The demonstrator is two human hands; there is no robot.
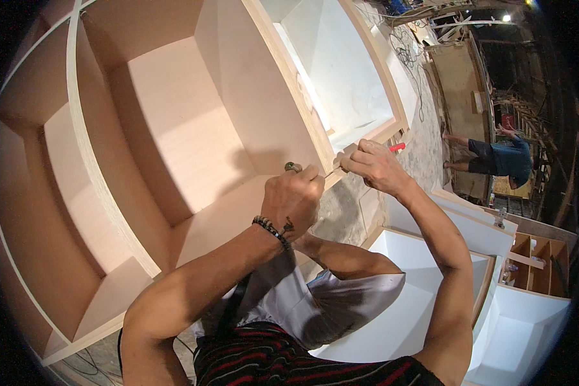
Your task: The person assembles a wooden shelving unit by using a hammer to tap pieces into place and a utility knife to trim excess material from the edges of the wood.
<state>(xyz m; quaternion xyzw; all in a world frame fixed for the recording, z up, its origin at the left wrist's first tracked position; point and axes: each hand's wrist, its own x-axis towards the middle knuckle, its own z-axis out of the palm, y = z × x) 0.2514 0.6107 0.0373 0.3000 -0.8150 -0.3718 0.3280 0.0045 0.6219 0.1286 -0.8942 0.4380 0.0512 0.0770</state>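
Observation:
My left hand point(294, 196), with a beaded bracelet on its wrist, is closed at the edge of a wooden cabinet frame point(320, 145). A small dark shiny thing point(293, 166) shows at the top of this fist; whether it is a ring or a tool's end I cannot tell. Just to its right, my right hand point(376, 167) is closed with its fingertips against the frame's corner. From behind its fingers sticks out the red end of a slim tool point(397, 147), the rest of which is hidden. Between the hands runs a thin strip of edge, too small to make out.
Deep pinkish-brown compartments point(180, 122) fill the left, and a white-lined compartment point(341, 64) lies beyond the frame. White cabinet boxes point(521, 334) stand at lower right. Cables point(405, 58) lie on the concrete floor. Another person point(502, 157) is farther off at right.

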